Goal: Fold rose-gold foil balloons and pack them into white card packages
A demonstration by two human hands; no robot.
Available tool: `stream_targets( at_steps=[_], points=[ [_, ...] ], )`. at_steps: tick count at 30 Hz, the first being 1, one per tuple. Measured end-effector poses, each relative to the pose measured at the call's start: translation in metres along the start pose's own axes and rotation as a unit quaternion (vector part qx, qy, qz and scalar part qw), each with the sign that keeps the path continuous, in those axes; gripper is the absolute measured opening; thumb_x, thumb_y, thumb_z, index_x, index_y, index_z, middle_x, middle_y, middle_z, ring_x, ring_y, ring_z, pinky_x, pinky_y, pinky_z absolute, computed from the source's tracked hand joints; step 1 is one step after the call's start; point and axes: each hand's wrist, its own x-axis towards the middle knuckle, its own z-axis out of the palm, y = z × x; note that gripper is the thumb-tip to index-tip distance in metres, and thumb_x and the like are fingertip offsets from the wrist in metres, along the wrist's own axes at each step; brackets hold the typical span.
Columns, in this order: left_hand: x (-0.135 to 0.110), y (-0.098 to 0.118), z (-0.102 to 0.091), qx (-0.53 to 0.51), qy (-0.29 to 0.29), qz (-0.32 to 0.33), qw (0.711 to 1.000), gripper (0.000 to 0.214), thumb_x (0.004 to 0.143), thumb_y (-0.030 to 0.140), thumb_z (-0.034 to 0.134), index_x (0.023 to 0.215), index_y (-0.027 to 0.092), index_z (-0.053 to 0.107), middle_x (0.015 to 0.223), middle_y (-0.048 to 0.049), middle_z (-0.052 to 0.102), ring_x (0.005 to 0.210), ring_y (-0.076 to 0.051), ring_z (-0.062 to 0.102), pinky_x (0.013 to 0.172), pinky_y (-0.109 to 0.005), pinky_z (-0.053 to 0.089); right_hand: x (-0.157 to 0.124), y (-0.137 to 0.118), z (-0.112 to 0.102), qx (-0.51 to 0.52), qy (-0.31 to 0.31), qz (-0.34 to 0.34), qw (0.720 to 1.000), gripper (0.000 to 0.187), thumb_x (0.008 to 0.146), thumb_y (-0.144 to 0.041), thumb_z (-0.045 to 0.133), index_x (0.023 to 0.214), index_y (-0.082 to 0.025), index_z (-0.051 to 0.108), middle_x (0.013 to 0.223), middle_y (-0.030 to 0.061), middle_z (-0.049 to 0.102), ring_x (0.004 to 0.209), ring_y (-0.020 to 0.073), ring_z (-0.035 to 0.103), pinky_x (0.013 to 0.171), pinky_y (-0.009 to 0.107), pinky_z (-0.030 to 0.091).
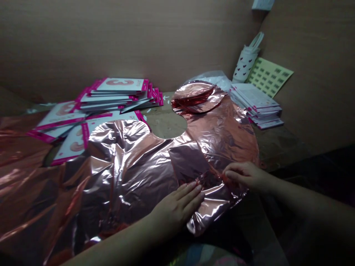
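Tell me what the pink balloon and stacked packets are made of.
The balloon looks like metallised plastic foil: glossy, with mirror-like highlights and sharp creases. The packets look like printed card or paper with a smooth, low-sheen face, though a thin plastic sleeve can't be ruled out.

**A small packing workshop**

Far and right sides closed off by plain brown cardboard panels (124, 40), meeting in a corner at far right. On a scuffed, stained tabletop (166, 123), a loose heap of flat white packets with magenta edges (119, 92) at far left, the top one printed with a pink numeral 3. At far right, a tidier stack of matching white-and-magenta packets (256, 105). Just behind it, a pale green sheet of printed labels (270, 77), a white heart-patterned paper sleeve (245, 62) and a crumpled clear plastic bag (210, 78). Across the near side, a large rose-gold foil balloon (133, 177). Repeated identical stock, closer to small-scale piecework than home use.
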Motion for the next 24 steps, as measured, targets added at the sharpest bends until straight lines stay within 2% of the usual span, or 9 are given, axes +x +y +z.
stream_targets(
  at_steps=[2, 4, 6, 8, 10, 13, 15, 20, 24],
  points=[
    [-0.004, -0.002, 0.001, -0.021, 0.005, -0.008, 1.000, 0.042, 0.088, 0.014, 0.038, 0.129, 0.008, 0.043, 0.129, -0.0145, 0.051, 0.125, -0.027, 0.040, 0.100, -0.041, 0.040, -0.004, 0.010, -0.011, -0.146, 0.063, -0.189, 0.969, 0.069, 0.071, -0.057, 0.060, 0.124, -0.014, 0.050, 0.124, 0.0151, 0.055, 0.116, 0.0265, 0.050, 0.096, 0.039, 0.040],
    [-0.008, -0.003, 0.000, -0.055, 0.007, -0.021, 0.998, 0.044, 0.087, 0.016, 0.042, 0.131, 0.010, 0.041, 0.130, -0.0144, 0.050, 0.127, -0.026, 0.038, 0.102, -0.041, 0.038, -0.003, 0.016, -0.011, -0.246, 0.044, -0.317, 0.915, 0.084, 0.070, -0.053, 0.064, 0.138, -0.015, 0.034, 0.140, 0.0136, 0.036, 0.132, 0.0264, 0.029, 0.109, 0.041, 0.021],
    [-0.010, -0.004, -0.003, -0.113, 0.010, -0.036, 0.993, 0.048, 0.086, 0.019, 0.046, 0.133, 0.013, 0.039, 0.133, -0.0141, 0.047, 0.128, -0.025, 0.037, 0.104, -0.041, 0.034, 0.004, 0.016, -0.001, -0.277, -0.002, -0.383, 0.881, 0.068, 0.080, -0.043, 0.055, 0.139, -0.019, 0.032, 0.143, 0.0098, 0.034, 0.135, 0.0226, 0.022, 0.111, 0.042, 0.011],
    [-0.009, -0.005, -0.009, -0.213, 0.011, -0.062, 0.975, 0.052, 0.084, 0.024, 0.052, 0.133, 0.016, 0.040, 0.134, -0.0131, 0.046, 0.126, -0.025, 0.040, 0.104, -0.041, 0.034, 0.016, 0.012, 0.012, -0.243, -0.033, -0.414, 0.877, 0.053, 0.085, -0.035, 0.049, 0.135, -0.020, 0.040, 0.137, 0.0085, 0.042, 0.131, 0.0207, 0.030, 0.110, 0.041, 0.013],
    [-0.005, -0.007, -0.018, -0.358, 0.010, -0.151, 0.921, 0.043, 0.086, 0.028, 0.048, 0.127, 0.017, 0.049, 0.129, -0.0107, 0.053, 0.117, -0.025, 0.050, 0.100, -0.038, 0.040, 0.031, 0.006, 0.021, -0.155, -0.045, -0.387, 0.908, 0.041, 0.086, -0.035, 0.047, 0.123, -0.018, 0.054, 0.123, 0.0092, 0.057, 0.119, 0.0207, 0.047, 0.105, 0.038, 0.027],
    [0.006, -0.015, -0.030, -0.546, 0.046, -0.357, 0.757, 0.036, 0.088, 0.033, 0.042, 0.115, 0.016, 0.058, 0.111, -0.0088, 0.065, 0.098, -0.024, 0.062, 0.086, -0.036, 0.049, 0.056, -0.005, 0.020, 0.022, -0.046, -0.246, 0.968, 0.033, 0.086, -0.035, 0.043, 0.100, -0.015, 0.065, 0.096, 0.0065, 0.068, 0.093, 0.0186, 0.062, 0.083, 0.029, 0.046],
    [0.014, -0.025, -0.033, -0.579, 0.084, -0.448, 0.677, 0.038, 0.082, 0.039, 0.052, 0.111, 0.015, 0.060, 0.105, -0.0087, 0.067, 0.094, -0.025, 0.063, 0.082, -0.036, 0.050, 0.072, -0.015, 0.017, 0.104, -0.039, -0.155, 0.982, 0.030, 0.086, -0.034, 0.043, 0.095, -0.014, 0.064, 0.089, 0.0044, 0.068, 0.084, 0.0171, 0.062, 0.074, 0.027, 0.048],
    [0.029, -0.047, -0.031, -0.537, 0.072, -0.580, 0.608, 0.030, 0.080, 0.044, 0.052, 0.078, 0.015, 0.060, 0.068, -0.0028, 0.065, 0.068, -0.019, 0.063, 0.062, -0.027, 0.050, 0.101, -0.033, 0.017, 0.056, 0.068, 0.035, 0.995, 0.035, 0.089, -0.037, 0.037, 0.072, -0.015, 0.058, 0.062, 0.0014, 0.059, 0.058, 0.0131, 0.055, 0.055, 0.022, 0.042],
    [0.027, -0.055, -0.035, -0.538, 0.028, -0.613, 0.578, 0.031, 0.084, 0.044, 0.044, 0.070, 0.018, 0.052, 0.050, 0.0029, 0.052, 0.044, -0.014, 0.052, 0.043, -0.024, 0.044, 0.112, -0.035, 0.024, 0.016, 0.079, 0.094, 0.992, 0.046, 0.091, -0.038, 0.031, 0.055, -0.017, 0.050, 0.048, 0.0006, 0.053, 0.047, 0.0113, 0.051, 0.049, 0.021, 0.037]
  ],
)
